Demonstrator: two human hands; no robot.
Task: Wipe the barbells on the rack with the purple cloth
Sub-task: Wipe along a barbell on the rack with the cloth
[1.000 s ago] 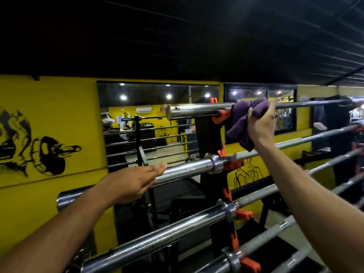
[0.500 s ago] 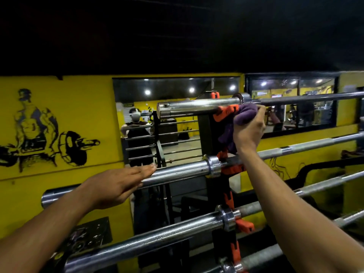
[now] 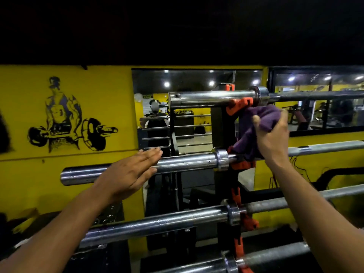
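The rack (image 3: 223, 134), a black upright with orange hooks, carries the barbells in tiers, and these will handle as heavy, rigid steel: they can take firm rubbing, though the polished sleeves look slick and may roll in their hooks unless steadied. The top barbell (image 3: 214, 96) lies just above the right hand (image 3: 270, 134), its collar nearly over the knuckles; the second barbell (image 3: 177, 164) runs below that hand and under the left hand (image 3: 131, 172), with two more tiers lower down. The purple cloth (image 3: 254, 127) is the opposite sort of thing, light, limp and easily bunched (best gripped as a wad so no tail snags on a hook). The right hand grips it so, fingers curled round the bundle, a loose fold hanging down to the second bar's hook. The left hand lies flat, fingers straight and together, resting on the second bar's sleeve and holding nothing. Against half a second ago, the cloth has come off the top bar and dropped between the two tiers, while the left hand has stayed put.
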